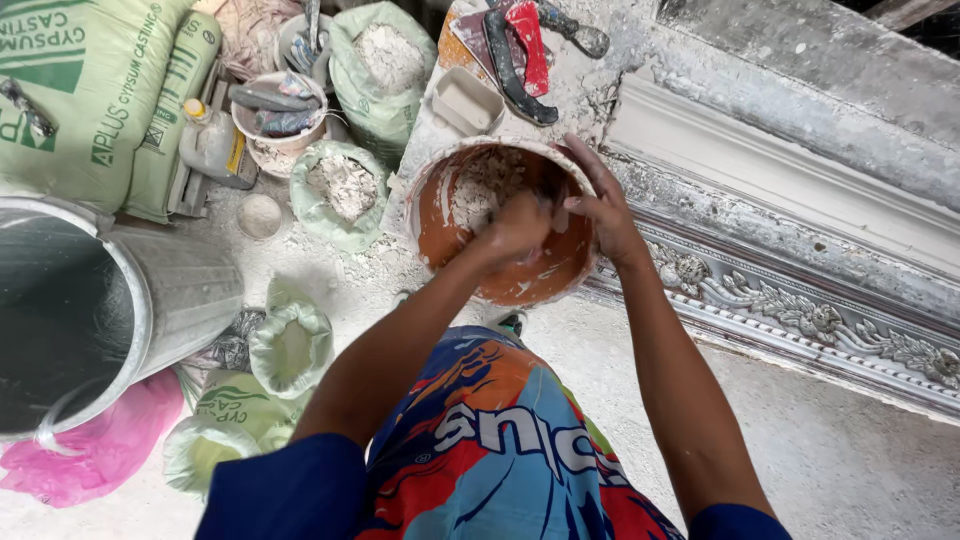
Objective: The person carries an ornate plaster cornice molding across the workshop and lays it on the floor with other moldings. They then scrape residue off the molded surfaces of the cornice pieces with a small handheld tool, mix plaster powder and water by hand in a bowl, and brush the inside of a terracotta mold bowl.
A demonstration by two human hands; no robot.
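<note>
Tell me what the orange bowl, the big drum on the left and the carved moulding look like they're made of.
Bowl: probably flexible rubber or plastic, matte orange, smeared with white.
Drum: looks like galvanised metal, dull grey with a ribbed wall and rolled rim.
Moulding: likely cast plaster, chalky grey-white with leafy relief.

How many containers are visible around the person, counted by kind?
Orange bowl, held by the right hand with the left hand inside it: 1
Open green sacks of powder: 3
Grey metal bin: 1
White tool bucket: 1
Total: 6
</note>
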